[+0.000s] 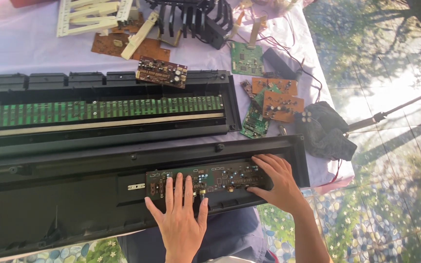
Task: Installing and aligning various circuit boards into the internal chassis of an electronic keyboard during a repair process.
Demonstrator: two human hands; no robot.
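Near casing: my left hand (181, 214) and right hand (279, 182) cover the circuit board (220, 178).
Left of my hands: bare black casing floor (59, 209), open.
Right edge: loose boards (276, 102) and dark cloth (325, 129) crowd the table.

both hands lay on the circuit board (205, 179) seated in the near casing half (74, 204), lower centre: left hand (180, 214) on its left part, right hand (281, 182) at its right end. far casing half (103, 109) sat behind, upper left. loose boards (274, 102) lay right of it.
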